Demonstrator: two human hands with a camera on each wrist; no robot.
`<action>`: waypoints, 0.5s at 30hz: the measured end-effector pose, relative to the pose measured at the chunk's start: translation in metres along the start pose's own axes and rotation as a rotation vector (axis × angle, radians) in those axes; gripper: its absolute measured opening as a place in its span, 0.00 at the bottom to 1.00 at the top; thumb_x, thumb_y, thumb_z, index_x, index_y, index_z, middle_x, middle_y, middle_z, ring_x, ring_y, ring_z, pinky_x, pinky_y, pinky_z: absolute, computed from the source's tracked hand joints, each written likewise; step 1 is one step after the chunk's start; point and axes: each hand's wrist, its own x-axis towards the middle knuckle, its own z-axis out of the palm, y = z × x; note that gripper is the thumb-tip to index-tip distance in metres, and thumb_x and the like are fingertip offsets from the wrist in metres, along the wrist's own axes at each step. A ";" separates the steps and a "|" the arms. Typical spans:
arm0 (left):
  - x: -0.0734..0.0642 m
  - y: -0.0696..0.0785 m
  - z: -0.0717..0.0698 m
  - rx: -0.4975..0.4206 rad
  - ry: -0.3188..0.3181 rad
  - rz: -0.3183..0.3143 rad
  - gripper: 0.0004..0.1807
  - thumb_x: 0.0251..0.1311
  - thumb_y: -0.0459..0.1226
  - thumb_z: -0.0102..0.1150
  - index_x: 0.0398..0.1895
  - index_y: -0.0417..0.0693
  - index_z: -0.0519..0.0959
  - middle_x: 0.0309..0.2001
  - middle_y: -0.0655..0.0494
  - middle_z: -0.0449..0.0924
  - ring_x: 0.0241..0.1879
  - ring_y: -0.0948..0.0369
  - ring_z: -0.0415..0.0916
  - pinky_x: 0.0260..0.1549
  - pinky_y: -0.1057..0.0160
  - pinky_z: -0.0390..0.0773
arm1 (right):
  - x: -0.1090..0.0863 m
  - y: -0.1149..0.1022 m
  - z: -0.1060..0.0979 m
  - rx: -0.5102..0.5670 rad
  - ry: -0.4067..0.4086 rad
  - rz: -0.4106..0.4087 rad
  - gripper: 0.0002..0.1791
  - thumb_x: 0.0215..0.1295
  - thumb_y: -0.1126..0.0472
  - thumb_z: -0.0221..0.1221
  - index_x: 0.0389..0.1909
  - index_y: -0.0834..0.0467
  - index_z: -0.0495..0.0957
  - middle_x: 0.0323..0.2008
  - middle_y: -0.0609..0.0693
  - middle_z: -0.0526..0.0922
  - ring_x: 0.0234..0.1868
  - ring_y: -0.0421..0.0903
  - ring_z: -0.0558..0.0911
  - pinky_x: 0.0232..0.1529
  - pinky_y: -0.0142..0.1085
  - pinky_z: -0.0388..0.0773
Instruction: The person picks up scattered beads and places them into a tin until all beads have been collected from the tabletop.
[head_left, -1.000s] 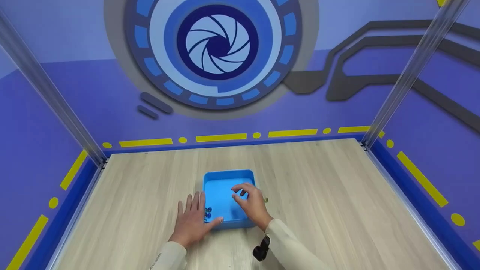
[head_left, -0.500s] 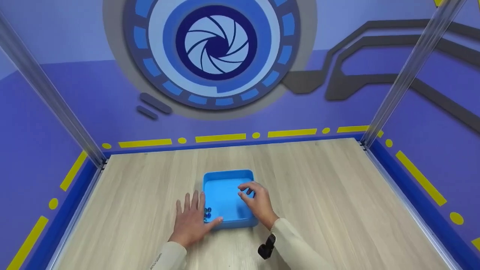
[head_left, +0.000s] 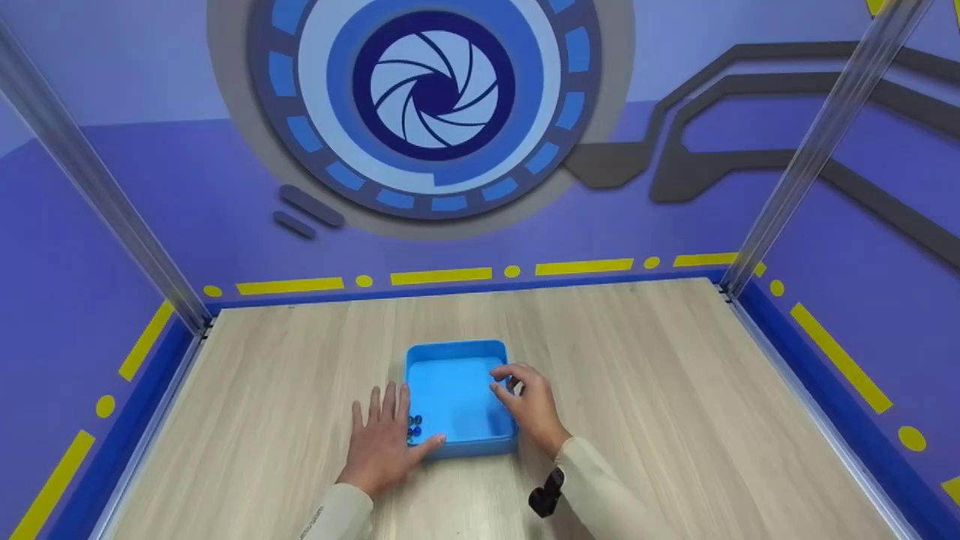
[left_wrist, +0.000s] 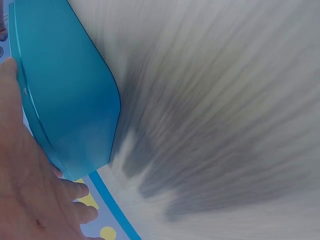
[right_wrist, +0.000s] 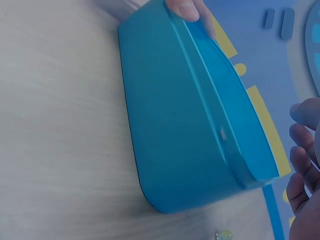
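A blue open-topped box (head_left: 457, 401) sits on the table. Several dark glass marbles (head_left: 417, 430) are gathered in its near left corner. My left hand (head_left: 380, 448) rests on that corner with fingers spread, its thumb over the near rim. Over the box's right rim hovers my right hand (head_left: 536, 409), thumb and fingers bent with a gap between them; nothing shows in that gap. In the right wrist view, the fingers (right_wrist: 301, 162) hang loosely curled beside the box. A greenish glass marble (right_wrist: 223, 234) lies on the table by the box; my right hand hides it in the head view.
The wooden table (head_left: 300, 360) extends around the box to all sides. Printed blue walls (head_left: 525, 247) enclose its back and sides, with clear posts (head_left: 795, 165) at the back corners. A black wrist device (head_left: 546, 493) hangs beneath the right sleeve.
My right hand has moved rightward from over the middle of the box to its right rim, now covering the marble outside. The left hand and the box have stayed put.
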 end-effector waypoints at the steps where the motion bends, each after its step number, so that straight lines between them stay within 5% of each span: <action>1: 0.000 0.000 0.000 0.001 0.002 0.002 0.59 0.49 0.74 0.50 0.76 0.47 0.51 0.76 0.44 0.50 0.76 0.40 0.44 0.69 0.32 0.39 | 0.000 0.001 -0.001 0.001 0.001 0.011 0.08 0.62 0.62 0.64 0.42 0.55 0.83 0.39 0.46 0.84 0.38 0.45 0.79 0.36 0.29 0.76; 15: -0.003 0.001 -0.002 -0.020 0.007 -0.006 0.59 0.50 0.74 0.50 0.77 0.48 0.49 0.77 0.46 0.48 0.76 0.41 0.42 0.70 0.32 0.38 | -0.002 0.011 -0.010 0.025 -0.009 0.156 0.10 0.63 0.62 0.62 0.46 0.52 0.82 0.42 0.46 0.82 0.41 0.42 0.77 0.39 0.29 0.76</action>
